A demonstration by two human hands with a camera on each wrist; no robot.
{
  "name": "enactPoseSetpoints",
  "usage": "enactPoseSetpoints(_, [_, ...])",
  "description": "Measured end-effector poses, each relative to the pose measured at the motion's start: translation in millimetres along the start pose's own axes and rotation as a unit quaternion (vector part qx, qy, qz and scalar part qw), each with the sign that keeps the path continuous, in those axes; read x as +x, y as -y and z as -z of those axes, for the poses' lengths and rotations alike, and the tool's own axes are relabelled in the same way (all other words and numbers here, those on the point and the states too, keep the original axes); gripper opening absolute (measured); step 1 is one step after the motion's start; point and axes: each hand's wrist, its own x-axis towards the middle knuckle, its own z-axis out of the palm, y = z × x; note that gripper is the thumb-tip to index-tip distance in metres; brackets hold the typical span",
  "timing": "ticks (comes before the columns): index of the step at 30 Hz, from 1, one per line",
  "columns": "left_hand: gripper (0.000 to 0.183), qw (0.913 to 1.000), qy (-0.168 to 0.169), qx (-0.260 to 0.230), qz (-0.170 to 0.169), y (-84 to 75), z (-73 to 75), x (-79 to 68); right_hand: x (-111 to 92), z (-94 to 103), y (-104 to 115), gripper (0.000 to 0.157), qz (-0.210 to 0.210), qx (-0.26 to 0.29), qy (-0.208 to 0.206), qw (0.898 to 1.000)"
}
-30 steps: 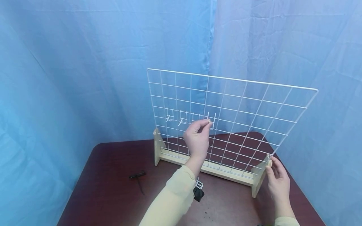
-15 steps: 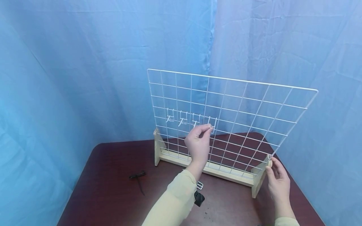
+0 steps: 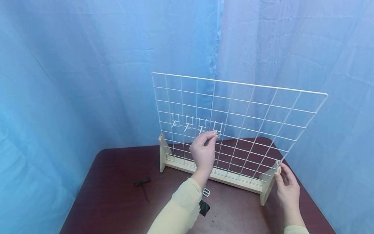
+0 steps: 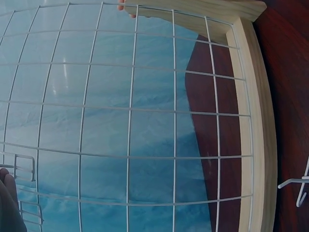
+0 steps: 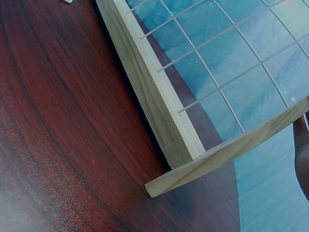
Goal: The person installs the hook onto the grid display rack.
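Observation:
My left hand (image 3: 204,149) pinches a white wire hook (image 3: 221,129) by its prong, against the white wire grid panel (image 3: 254,85). The hook's two upper ends overlap a horizontal wire. To its left hang three similar hooks, an outer one (image 3: 175,123), a middle one (image 3: 189,126) and a near one (image 3: 201,126) just beside the hand. At the right side, my right hand (image 3: 288,188) grips the wooden end piece (image 3: 268,187) of the stand, thumb in front. In the right wrist view only part of that hand (image 5: 302,154) shows behind the wood.
A loose white hook (image 4: 292,181) lies on the dark red table in the left wrist view. On the table's left sits a thin black T-shaped item (image 3: 142,182). A black strap (image 3: 204,208) and metal buckle (image 3: 206,192) show beside the left sleeve. Blue curtains (image 3: 117,65) surround the table.
My left hand has lowered the hook slightly, bringing its upper ends down to the grid wire. The near hook has come into view beside it. My right hand stays on the stand.

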Motion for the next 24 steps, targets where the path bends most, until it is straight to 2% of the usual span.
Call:
enactPoseSetpoints(6, [0.011, 1.0, -0.001, -0.001, -0.001, 2.5, 1.7, -0.5, 0, -0.1, 0, 0.042, -0.001, -0.002, -0.001, 1.0])
enactPoseSetpoints(11, [0.012, 1.0, -0.004, 0.007, 0.002, -2.9, 2.8, -0.5, 0, -0.2, -1, 0.042, -0.002, 0.001, 0.0, 1.0])
enactPoseSetpoints(16, [0.011, 0.9998, -0.009, 0.012, -0.009, 9.8, 1.8, -3.9, -1, 0.2, -1, 0.041, 0.007, 0.011, 0.003, 1.0])
enactPoseSetpoints(24, [0.012, 0.9999, -0.009, 0.009, 0.006, 10.4, 3.7, -5.5, -1, -0.1, 0, 0.042, 0.0, -0.005, 0.003, 1.0])
